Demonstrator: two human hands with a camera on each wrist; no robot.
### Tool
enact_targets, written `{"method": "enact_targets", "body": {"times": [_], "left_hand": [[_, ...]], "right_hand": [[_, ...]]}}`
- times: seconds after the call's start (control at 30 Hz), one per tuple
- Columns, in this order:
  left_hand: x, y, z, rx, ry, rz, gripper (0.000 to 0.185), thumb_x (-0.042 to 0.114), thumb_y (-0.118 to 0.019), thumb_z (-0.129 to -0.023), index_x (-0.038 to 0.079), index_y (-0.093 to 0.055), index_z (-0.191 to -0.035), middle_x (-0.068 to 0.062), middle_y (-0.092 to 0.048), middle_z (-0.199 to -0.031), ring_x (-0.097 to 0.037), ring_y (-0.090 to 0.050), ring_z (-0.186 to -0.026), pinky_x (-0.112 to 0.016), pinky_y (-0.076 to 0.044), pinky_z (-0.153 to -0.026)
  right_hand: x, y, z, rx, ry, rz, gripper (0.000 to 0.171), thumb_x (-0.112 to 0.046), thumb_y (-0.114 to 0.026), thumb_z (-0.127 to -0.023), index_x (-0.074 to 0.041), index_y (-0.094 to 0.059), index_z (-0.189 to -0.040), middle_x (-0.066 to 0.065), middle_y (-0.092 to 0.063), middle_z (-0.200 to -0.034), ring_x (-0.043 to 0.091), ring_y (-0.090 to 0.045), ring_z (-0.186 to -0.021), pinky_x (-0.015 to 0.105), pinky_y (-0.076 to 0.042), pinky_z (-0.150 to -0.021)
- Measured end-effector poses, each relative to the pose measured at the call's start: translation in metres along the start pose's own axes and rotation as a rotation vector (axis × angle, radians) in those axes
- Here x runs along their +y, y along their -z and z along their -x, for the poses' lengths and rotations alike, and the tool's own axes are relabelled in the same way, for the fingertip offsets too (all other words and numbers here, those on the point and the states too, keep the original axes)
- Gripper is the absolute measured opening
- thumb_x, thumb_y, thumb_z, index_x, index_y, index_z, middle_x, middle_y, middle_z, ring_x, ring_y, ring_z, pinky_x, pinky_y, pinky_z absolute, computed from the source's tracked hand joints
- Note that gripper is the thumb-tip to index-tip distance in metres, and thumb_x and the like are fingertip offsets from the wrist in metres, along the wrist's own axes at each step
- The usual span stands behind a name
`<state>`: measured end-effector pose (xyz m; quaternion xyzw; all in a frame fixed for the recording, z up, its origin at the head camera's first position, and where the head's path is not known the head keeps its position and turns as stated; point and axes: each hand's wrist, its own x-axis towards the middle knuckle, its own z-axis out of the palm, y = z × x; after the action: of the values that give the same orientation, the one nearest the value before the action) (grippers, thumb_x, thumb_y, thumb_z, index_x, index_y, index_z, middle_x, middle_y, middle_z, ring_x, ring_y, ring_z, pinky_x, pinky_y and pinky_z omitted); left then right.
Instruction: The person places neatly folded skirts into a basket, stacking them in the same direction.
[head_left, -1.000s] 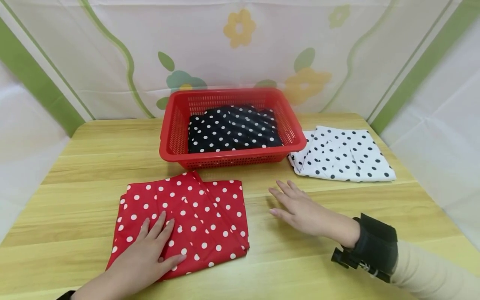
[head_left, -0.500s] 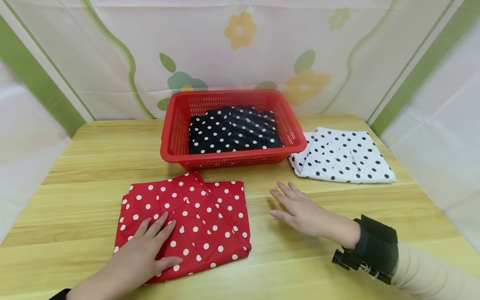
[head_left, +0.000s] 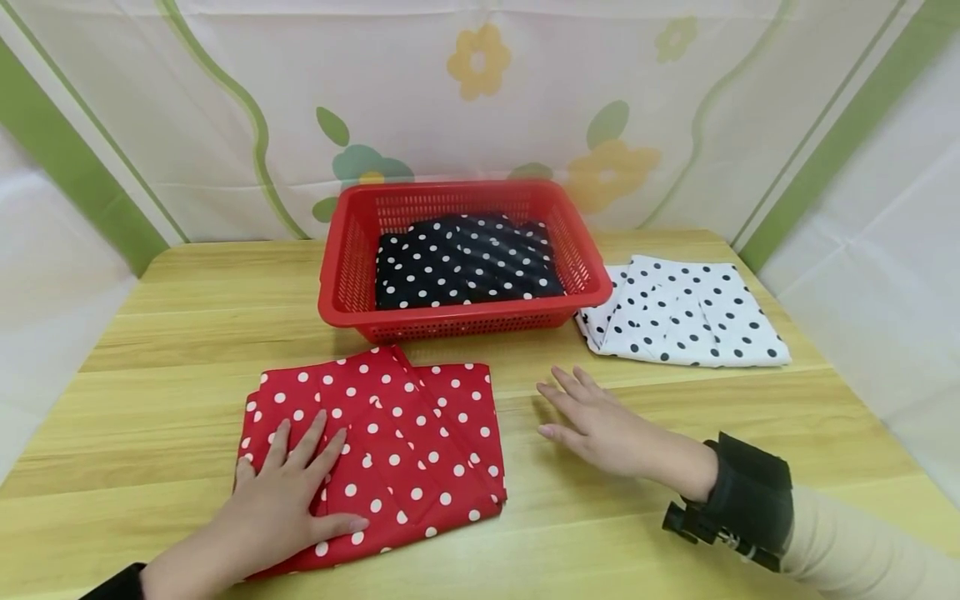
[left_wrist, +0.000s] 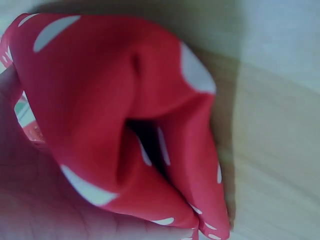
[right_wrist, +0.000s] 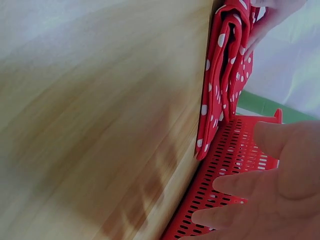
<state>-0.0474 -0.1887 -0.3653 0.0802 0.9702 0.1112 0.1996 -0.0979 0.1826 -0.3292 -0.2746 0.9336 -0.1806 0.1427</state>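
A folded red cloth with white dots point(head_left: 405, 450) lies at the front left of the table. On its left part rests my left hand point(head_left: 273, 500), fingers spread and fairly straight. The left wrist view shows a rolled fold of the red cloth point(left_wrist: 95, 100) close beside the palm. My right hand point(head_left: 600, 425) is held above the table to the right of the cloth, with relaxed fingers and nothing in them. From the right wrist its spread fingers point(right_wrist: 240, 185) appear in front of the red basket point(right_wrist: 235, 150), and the cloth's layered edge point(right_wrist: 227, 65) stands out.
Behind the red cloth stands a red plastic basket point(head_left: 465, 315) holding a folded black cloth with white dots point(head_left: 465, 258). A folded white cloth with black dots point(head_left: 686, 312) lies at the right, against the basket's side. A flowered curtain point(head_left: 480, 125) hangs behind the table.
The red cloth has shifted slightly to the right under my left hand, whose fingers have spread wider. My right hand stays almost where it was; basket and other cloths have not moved.
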Motion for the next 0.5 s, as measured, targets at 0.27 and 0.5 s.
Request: {"method": "enact_targets", "body": {"times": [0.27,0.5], "left_hand": [[0.027,0.001,-0.006,-0.01,-0.047,-0.008,0.111,0.071,-0.075,-0.061,0.009,-0.043,-0.147,-0.024,-0.029,-0.152,-0.058,-0.02,-0.133,-0.083,-0.022,-0.089],[0.047,0.004,-0.014,-0.015,-0.061,-0.015,0.108,0.068,-0.078,-0.061,0.011,-0.044,-0.147,-0.02,-0.029,-0.153,-0.056,-0.022,-0.134,-0.082,-0.023,-0.091]], "right_hand": [[0.0,0.001,0.001,-0.011,-0.02,-0.009,0.059,-0.036,-0.051,-0.101,-0.001,-0.039,-0.147,0.026,-0.024,-0.154,0.052,-0.017,-0.14,0.064,-0.022,-0.108],[0.001,0.001,0.001,-0.016,-0.03,-0.018,0.061,-0.035,-0.054,-0.099,0.0,-0.039,-0.146,0.027,-0.024,-0.154,0.052,-0.017,-0.139,0.065,-0.023,-0.107]]}}
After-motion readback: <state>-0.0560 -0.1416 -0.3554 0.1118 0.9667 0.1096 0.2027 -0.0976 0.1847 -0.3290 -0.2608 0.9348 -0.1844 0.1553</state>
